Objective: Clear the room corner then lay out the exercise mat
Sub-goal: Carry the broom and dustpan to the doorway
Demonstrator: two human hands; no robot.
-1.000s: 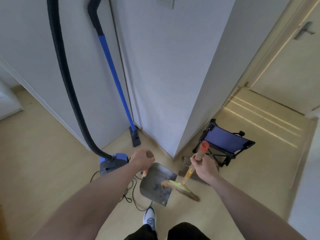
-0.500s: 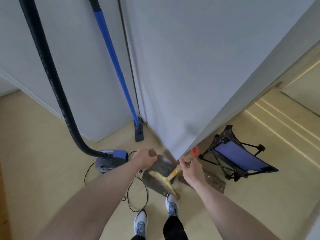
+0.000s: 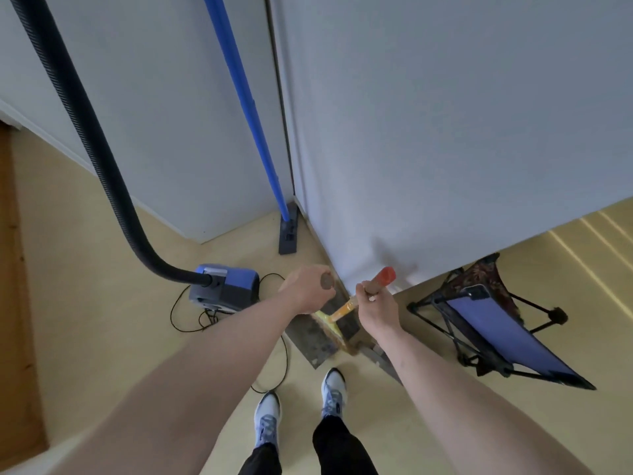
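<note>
Your left hand (image 3: 306,292) grips the grey metal dustpan's (image 3: 313,334) brown handle. Your right hand (image 3: 376,305) curls around the red-tipped wooden handle of the yellow hand brush (image 3: 337,326), whose head rests on the pan.

Floor cable (image 3: 191,315), white trainers (image 3: 301,402) — pale walls (image 3: 445,132)

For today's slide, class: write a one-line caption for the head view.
Left hand grips the dustpan handle, right hand the brush, beside the vacuum cleaner.
</note>
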